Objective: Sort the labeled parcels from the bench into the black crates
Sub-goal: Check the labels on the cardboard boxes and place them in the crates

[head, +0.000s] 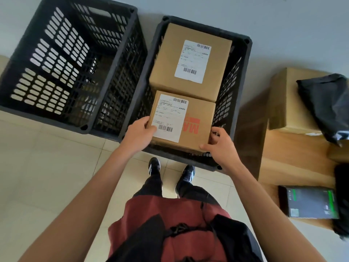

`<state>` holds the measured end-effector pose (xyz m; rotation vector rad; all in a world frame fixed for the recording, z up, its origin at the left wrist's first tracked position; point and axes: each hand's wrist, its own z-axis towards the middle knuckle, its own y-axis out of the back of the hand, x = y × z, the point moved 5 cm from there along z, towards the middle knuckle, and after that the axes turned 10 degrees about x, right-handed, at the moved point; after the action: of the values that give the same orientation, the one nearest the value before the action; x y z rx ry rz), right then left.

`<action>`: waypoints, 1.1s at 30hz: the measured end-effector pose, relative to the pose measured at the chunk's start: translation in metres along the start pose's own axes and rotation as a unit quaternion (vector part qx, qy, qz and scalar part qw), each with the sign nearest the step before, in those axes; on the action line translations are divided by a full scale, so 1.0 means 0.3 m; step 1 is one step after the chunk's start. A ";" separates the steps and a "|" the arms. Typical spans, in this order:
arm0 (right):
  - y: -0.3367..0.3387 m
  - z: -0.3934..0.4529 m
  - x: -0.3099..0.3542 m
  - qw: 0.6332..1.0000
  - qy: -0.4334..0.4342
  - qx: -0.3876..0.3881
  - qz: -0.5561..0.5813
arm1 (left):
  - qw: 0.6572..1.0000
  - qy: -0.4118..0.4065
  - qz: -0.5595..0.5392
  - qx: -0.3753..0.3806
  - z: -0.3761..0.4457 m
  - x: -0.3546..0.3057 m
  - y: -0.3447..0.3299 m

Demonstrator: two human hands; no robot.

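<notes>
You've got two black plastic crates side by side on the pale tiled floor, both with that slotted lattice wall. The left crate is the roomier-looking one, and the slots make it hard to tell what's at its bottom. The right crate holds a big plain cardboard box at the far end, white shipping label on top. To your right is the wooden bench with another cardboard box, a crinkly black poly bag and a dark tablet on it. The smaller parcel, smooth brown card with red print and a barcoded label, sits in the near end of the right crate, butted against the big box. Your left hand is wrapped around its near-left corner, and your right hand pinches the near-right corner.
</notes>
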<state>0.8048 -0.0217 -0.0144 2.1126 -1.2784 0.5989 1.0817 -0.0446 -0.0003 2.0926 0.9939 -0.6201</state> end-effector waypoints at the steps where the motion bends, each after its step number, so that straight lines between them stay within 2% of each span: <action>1: -0.011 0.017 0.001 1.000 -0.007 0.001 -0.004 | 1.000 0.004 -0.004 0.016 0.015 0.004 0.001; 10: -0.126 0.175 -0.020 0.998 -0.051 0.016 -0.034 | 0.992 0.033 0.009 0.118 0.148 0.023 -0.029; 20: -0.184 0.312 -0.049 0.992 -0.085 0.028 -0.086 | 0.988 0.102 -0.005 0.119 0.266 0.104 -0.046; 25: -0.196 0.383 -0.107 0.990 -0.086 0.026 -0.112 | 0.988 0.107 0.003 0.116 0.282 0.118 -0.068; 30: -0.199 0.384 -0.091 0.988 -0.080 0.026 -0.132 | 0.976 0.091 0.146 0.132 0.274 0.119 -0.080; 33: -0.196 0.361 -0.045 0.978 -0.022 0.004 -0.207 | 0.954 0.104 0.241 0.147 0.266 0.130 -0.084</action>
<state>0.8595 -0.0661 -0.1162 2.3159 -0.8159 0.3766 1.0754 -0.0778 -0.0860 2.5855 0.4751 -0.3134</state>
